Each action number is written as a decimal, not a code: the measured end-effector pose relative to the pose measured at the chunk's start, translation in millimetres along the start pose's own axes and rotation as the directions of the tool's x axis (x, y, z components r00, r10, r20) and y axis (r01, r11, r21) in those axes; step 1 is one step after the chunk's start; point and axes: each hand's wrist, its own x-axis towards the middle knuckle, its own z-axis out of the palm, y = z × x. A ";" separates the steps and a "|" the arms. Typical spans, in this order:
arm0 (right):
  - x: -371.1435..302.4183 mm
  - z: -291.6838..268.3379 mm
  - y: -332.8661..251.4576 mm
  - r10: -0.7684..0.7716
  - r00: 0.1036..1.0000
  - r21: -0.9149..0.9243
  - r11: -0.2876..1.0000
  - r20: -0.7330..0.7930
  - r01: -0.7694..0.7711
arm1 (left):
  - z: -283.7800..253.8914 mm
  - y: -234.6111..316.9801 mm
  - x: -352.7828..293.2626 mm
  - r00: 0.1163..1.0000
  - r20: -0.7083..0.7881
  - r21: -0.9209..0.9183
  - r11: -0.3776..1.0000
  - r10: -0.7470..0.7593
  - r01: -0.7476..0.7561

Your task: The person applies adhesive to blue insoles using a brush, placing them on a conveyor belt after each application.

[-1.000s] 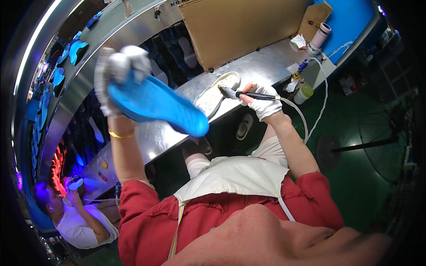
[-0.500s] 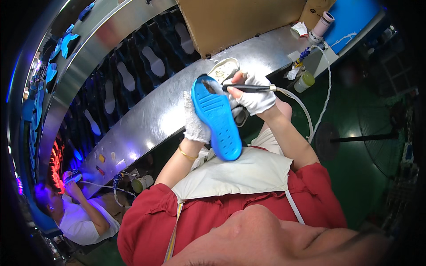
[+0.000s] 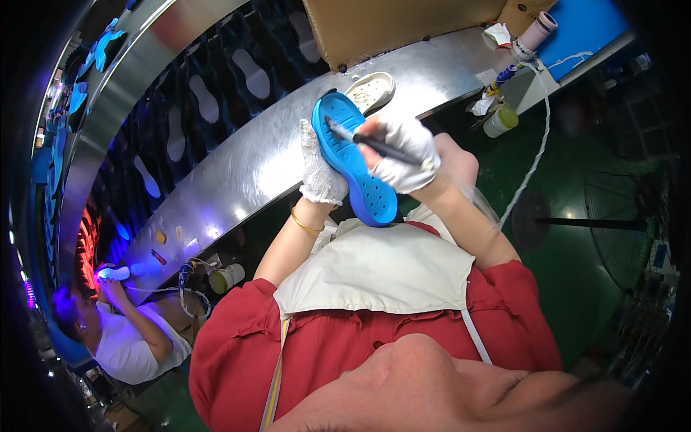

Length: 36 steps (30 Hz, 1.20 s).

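A blue shoe sole (image 3: 344, 155) is tilted above my lap, its grooved and holed face turned up. My gloved left hand (image 3: 322, 173) grips it along the left edge, fingers partly hidden beneath. In my gloved right hand (image 3: 407, 158), a brush (image 3: 385, 150) with a dark handle is pinched, bare fingertips showing. The brush tip rests at the grooves near the sole's far end and is smeared by motion. A thin pale hose trails from the brush's rear. Just beyond the sole, a cream clog-style shoe (image 3: 374, 91) lies on the metal bench (image 3: 266, 169).
Pale sole shapes (image 3: 250, 74) lie on a dark belt beyond the bench. A cardboard box (image 3: 403, 29) stands at the back. Right of it are a pink bottle (image 3: 538, 30) and a green-lidded jar (image 3: 502, 121). A co-worker (image 3: 137, 345) sits at far left; a fan (image 3: 529, 225) stands right.
The brush has moved left and down from the sole's far tip onto its grooves, with my right hand turning. The sole has shifted slightly up and to the right.
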 end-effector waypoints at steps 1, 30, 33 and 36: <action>-3.7 6.1 -3.6 -0.002 0.998 0.057 0.998 0.060 -0.001 | -4.7 2.2 -0.7 1.000 0.022 0.021 1.000 0.006 -0.006; -23.0 -7.6 -8.9 0.075 0.995 0.138 0.987 0.071 -0.084 | -5.3 -4.9 19.3 0.944 0.328 -0.208 0.972 -0.037 0.110; -14.1 -12.1 -18.9 0.213 0.952 0.369 0.885 0.218 -0.283 | -11.3 -0.6 27.6 0.858 0.513 -0.396 0.896 0.035 0.200; -17.9 -9.5 -7.6 0.242 0.970 0.363 0.901 0.032 -0.237 | -15.5 6.5 31.5 0.942 0.300 -0.012 0.988 0.150 -0.153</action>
